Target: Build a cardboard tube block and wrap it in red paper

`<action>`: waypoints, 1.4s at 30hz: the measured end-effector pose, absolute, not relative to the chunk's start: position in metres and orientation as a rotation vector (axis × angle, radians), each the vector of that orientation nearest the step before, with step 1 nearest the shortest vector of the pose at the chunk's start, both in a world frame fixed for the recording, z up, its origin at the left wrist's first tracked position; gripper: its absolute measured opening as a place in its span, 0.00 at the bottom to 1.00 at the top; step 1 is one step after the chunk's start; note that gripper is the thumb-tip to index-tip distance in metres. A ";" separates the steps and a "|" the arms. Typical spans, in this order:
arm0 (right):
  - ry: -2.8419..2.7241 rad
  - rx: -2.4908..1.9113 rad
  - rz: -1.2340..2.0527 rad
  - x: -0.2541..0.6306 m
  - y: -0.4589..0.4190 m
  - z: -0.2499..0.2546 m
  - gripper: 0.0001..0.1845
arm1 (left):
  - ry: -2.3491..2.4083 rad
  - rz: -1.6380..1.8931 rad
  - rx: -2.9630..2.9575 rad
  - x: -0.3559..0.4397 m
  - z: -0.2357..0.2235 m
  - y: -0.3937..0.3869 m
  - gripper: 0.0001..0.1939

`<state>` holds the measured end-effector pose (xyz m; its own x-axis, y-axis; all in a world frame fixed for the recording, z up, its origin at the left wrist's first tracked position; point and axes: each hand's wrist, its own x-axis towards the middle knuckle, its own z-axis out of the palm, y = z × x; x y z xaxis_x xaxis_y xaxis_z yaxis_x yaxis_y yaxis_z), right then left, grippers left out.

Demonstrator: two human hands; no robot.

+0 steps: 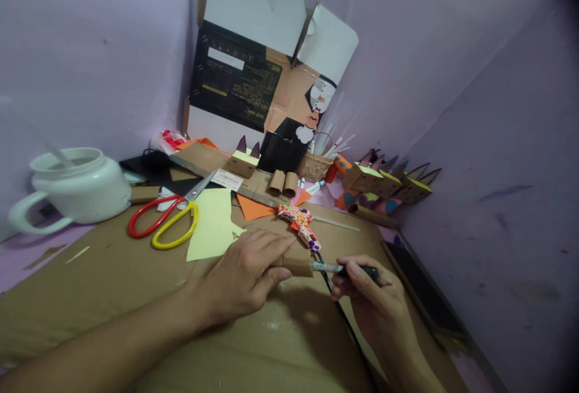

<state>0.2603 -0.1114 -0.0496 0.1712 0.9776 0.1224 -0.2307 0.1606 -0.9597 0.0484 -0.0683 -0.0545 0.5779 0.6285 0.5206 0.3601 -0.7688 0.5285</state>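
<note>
My left hand [246, 269] grips a small folded piece of brown cardboard [298, 262] between thumb and fingers, just above the work surface. My right hand [375, 299] is closed around a slim pen-like tool [329, 267] with a pale, partly clear shaft and a dark end. The pale end meets the right edge of the cardboard; whether it touches or goes inside, I cannot tell. Right behind the cardboard lies a flower-patterned glue gun [301, 224], its black cord [346, 317] running forward between my hands. Pale yellow paper [208, 224] lies beyond my left hand.
Scissors [169, 218] with red and yellow handles lie at left, near a white mug [81, 185]. Cardboard animal boxes [393, 182], brown tubes [283, 183] and a basket of sticks [316, 164] stand behind. A dark flat device [425, 287] lies at right. Cardboard [113, 302] covers the table.
</note>
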 end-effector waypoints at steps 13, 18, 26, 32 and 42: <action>-1.013 -1.001 1.014 0.257 -0.113 -0.051 0.08 | 0.864 0.722 2.361 0.050 -0.051 -0.071 0.18; -1.006 -0.981 0.981 0.258 -0.113 -0.050 0.07 | 0.904 0.668 2.336 0.051 -0.051 -0.070 0.17; -0.969 -0.959 0.980 0.254 -0.116 -0.051 0.07 | 0.878 0.584 2.412 0.051 -0.052 -0.071 0.17; -0.981 -0.969 0.952 0.254 -0.115 -0.052 0.08 | 0.844 0.616 2.349 0.052 -0.053 -0.069 0.15; -0.853 -0.978 0.790 0.275 -0.102 -0.046 0.09 | 0.932 0.663 1.886 0.051 -0.046 -0.056 0.13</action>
<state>0.2753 -0.1018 -0.0457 0.4444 0.8622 0.2432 -0.1761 0.3503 -0.9199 0.0508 -0.0565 -0.0464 0.5720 0.8173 0.0690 0.3334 -0.3086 0.8909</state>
